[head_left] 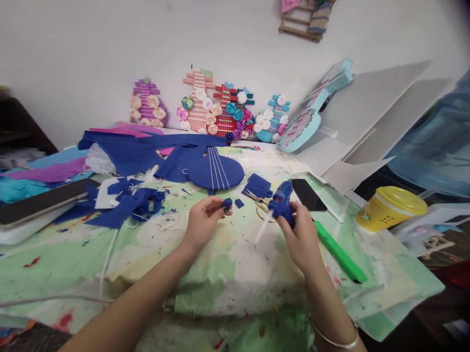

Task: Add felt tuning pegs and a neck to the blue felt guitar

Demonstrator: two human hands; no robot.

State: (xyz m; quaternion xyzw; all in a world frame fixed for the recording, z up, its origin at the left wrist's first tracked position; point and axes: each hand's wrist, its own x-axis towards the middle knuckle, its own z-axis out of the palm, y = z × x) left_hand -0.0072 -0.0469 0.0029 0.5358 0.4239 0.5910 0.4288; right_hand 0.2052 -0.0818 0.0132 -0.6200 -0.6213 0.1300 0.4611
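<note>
My left hand [203, 220] pinches a small dark blue piece [227, 203] between thumb and fingertips; it looks like folded fabric or felt. A blue glue gun [283, 202] is in my right hand [304, 240], fingers wrapped round it, with a white glue stick [262, 229] jutting from it toward me. On the table between the hands lies a tiny blue square [239, 203]. Behind it are a larger blue piece [258, 185] and gold-handled scissors [261, 212], partly hidden by the glue gun. Farther back rests a blue guitar-shaped body [229, 175] with white strings.
Blue scraps [122, 205] and a dark phone-like slab [41, 201] lie left. At right are a black phone [309, 194], a green cutter [340, 251] and a yellow tub [390, 208]. Decorated small guitars [225, 111] lean on the wall. A white cord [107, 259] crosses the table's left front.
</note>
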